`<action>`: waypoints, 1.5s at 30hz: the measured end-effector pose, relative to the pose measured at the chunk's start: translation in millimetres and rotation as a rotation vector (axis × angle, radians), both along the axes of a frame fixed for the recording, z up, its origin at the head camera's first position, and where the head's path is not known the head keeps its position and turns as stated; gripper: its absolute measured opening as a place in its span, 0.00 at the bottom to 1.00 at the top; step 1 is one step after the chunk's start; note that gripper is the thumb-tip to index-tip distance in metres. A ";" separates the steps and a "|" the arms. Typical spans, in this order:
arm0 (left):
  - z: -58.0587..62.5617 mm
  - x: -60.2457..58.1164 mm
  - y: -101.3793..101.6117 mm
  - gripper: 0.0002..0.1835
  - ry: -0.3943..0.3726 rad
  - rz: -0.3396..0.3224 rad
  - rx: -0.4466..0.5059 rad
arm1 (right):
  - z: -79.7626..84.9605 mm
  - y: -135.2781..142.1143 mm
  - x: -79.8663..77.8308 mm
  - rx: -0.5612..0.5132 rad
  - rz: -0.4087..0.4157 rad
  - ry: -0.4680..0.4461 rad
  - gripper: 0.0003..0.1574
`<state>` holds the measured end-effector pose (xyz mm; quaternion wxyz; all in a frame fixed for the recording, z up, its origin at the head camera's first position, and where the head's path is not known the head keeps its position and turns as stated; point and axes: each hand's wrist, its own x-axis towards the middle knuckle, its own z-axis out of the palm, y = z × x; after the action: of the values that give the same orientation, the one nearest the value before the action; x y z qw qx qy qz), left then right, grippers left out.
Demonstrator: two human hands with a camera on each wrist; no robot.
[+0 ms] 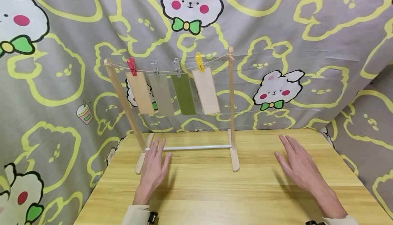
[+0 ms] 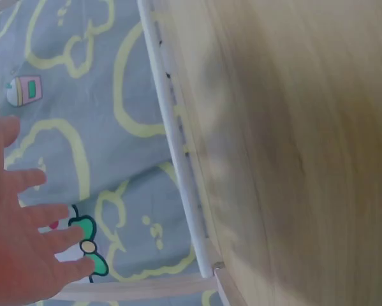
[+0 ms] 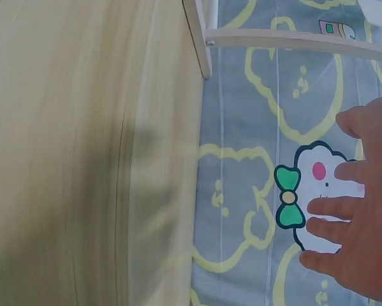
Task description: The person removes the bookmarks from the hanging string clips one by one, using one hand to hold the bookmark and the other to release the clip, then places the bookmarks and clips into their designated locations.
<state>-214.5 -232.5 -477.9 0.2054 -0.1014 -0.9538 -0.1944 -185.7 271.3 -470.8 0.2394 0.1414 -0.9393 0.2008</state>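
Observation:
A small wooden rack [image 1: 232, 98] stands at the back of the table, with a string [image 1: 165, 70] tied between its two posts. From the string hang an orange-tan strip [image 1: 140, 93] on a red clothespin [image 1: 132, 66], a grey strip [image 1: 161, 95] and a green strip [image 1: 184, 94] on grey clothespins [image 1: 176, 68], and a cream strip [image 1: 206, 91] on a yellow clothespin [image 1: 200, 62]. My left hand [image 1: 154, 168] is near the rack's left foot, fingers extended, holding nothing. Well right of the rack, my right hand [image 1: 299, 165] is held over the table, fingers spread and holding nothing.
A white rod [image 1: 198, 147] joins the rack's posts low down. The rack's right foot [image 1: 234, 160] points toward me on the wooden table [image 1: 208, 197]. Behind hangs a grey curtain [image 1: 276, 40] with a cartoon rabbit print.

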 end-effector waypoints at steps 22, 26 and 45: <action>4.9 -0.7 19.2 0.29 0.137 -0.139 0.292 | 7.9 -23.5 -1.1 -0.118 0.023 0.009 0.42; 6.5 -1.5 21.6 0.28 0.151 -0.156 0.316 | 10.0 -26.4 -1.2 -0.144 0.025 0.017 0.42; 21.2 -4.6 36.6 0.27 0.201 -0.231 0.442 | 18.1 -37.1 -2.6 -0.215 0.037 0.048 0.41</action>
<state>-219.2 -195.9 -456.7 0.2929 -0.1812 -0.8450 -0.4092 -188.3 234.2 -452.7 0.2720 0.1370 -0.9037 0.3011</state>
